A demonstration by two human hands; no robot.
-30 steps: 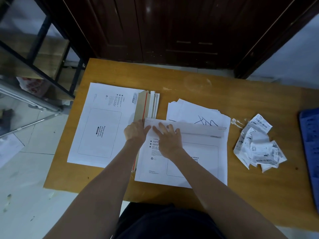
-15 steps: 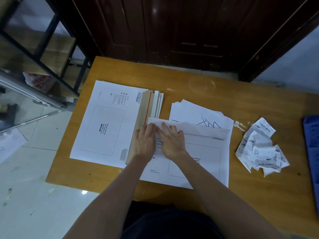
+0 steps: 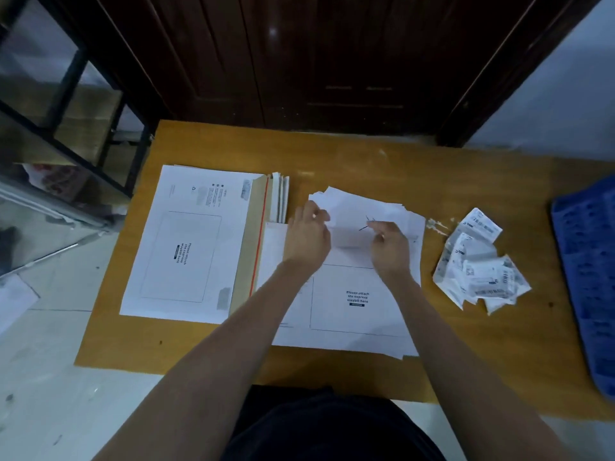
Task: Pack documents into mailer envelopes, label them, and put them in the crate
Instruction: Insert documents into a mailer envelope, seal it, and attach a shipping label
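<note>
A white mailer envelope [image 3: 356, 307] lies flat in front of me, printed side up, its top edge under my hands. Just behind it is a loose pile of white document sheets [image 3: 362, 204]. My left hand [image 3: 307, 237] pinches the pile's near left corner. My right hand [image 3: 389, 246] has its fingertips closed on a sheet near the pile's middle. The paper between my hands is blurred. A stack of empty mailers [image 3: 186, 244] lies to the left. Crumpled shipping labels [image 3: 479, 271] sit to the right, and the blue crate [image 3: 585, 261] is at the right edge.
Everything rests on a wooden table [image 3: 366, 154] against a dark wooden door. A black metal rack [image 3: 66, 128] stands off the table's left side, over a tiled floor. The crate overhangs the frame's right edge.
Both hands have left the mailer's folded flap, where they were pressing, and moved up and right onto the document pile. The flap now lies flat.
</note>
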